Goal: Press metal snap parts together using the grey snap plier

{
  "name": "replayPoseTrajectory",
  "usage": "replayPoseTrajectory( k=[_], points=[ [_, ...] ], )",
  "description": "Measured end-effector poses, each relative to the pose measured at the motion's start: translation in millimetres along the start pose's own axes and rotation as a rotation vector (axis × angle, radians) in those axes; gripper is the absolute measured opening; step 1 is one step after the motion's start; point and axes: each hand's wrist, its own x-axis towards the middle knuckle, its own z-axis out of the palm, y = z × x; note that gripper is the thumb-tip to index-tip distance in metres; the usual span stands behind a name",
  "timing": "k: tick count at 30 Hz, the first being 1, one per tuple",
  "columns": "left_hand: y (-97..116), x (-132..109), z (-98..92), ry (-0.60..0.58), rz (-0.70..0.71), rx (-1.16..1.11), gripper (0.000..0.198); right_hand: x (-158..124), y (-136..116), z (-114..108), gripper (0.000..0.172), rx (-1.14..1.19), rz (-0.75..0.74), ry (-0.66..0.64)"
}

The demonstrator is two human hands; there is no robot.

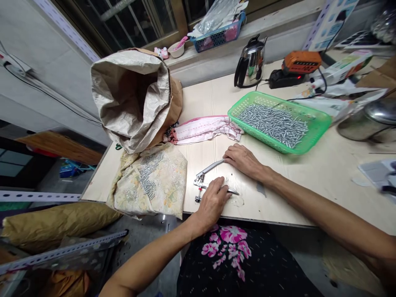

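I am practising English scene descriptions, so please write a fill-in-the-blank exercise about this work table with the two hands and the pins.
1. Many small metal pins fill the ____ plastic basket.
2. The left hand and the right hand both touch a small silver metal tool lying on the pale wooden ____.
3. The crumpled brown paper sack stands with its mouth ____.
Missing words: green; table; open.

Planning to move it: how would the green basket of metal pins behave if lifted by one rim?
The green basket is probably heavy for its size, given its heap of metal pins. Its perforated wall may flex, and loose pins would likely slide downhill.
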Motion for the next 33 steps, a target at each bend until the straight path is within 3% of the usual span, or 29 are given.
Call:
replayPoseTrajectory(
  k=[3, 6, 8, 12, 15, 19, 22, 25, 28, 30, 33],
  points=[
    [-5, -8, -16.2, 0.066, -0.11, 0.071, 0.021, -13, -12, -8, 0.011, 0.015, 0.032, 0.058],
    [-19, -15, -36.6, 0.048, -0.358, 0.27, 0.022, -42, -32, -9, 0.014, 0.142, -0.053, 0.044],
    [-30, -15, -48.9, -0.076, -0.484, 0.344, 0.026, -58, -45, -3, 0.017, 0.183, -0.09, -0.014],
    [-45, 0, -68.3, -0.448, -0.637, 0.272, 0.025, -70, -63, 18, 0.007, 0.119, -0.038, -0.071],
    [-49, 16, -78.8, -0.612, -0.659, 0.293, 0.023, -66, -67, 25, 0.007, 0.07, -0.003, -0.117],
    [-51, 27, -84.7, -0.685, -0.596, 0.37, 0.02, -63, -69, 20, 0.008, 0.042, 0.024, -0.114],
    [-55, 22, -82.6, -0.693, -0.588, 0.357, 0.019, -65, -73, 16, 0.007, 0.062, 0.055, -0.115],
    [-61, 14, -81.8, -0.658, -0.586, 0.37, 0.019, -67, -74, 16, 0.007, 0.069, 0.068, -0.106],
    [-58, 26, -94.2, -0.551, -0.602, 0.303, 0.02, -67, -73, 16, 0.007, 0.08, 0.042, -0.089],
    [-41, 49, -112.4, -0.34, -0.52, 0.169, 0.025, -68, -73, 16, 0.007, 0.08, 0.035, -0.078],
    [1, 92, -149.1, 0.201, -0.176, -0.021, 0.032, -70, -72, 20, 0.007, 0.082, 0.05, -0.053]
  ],
)
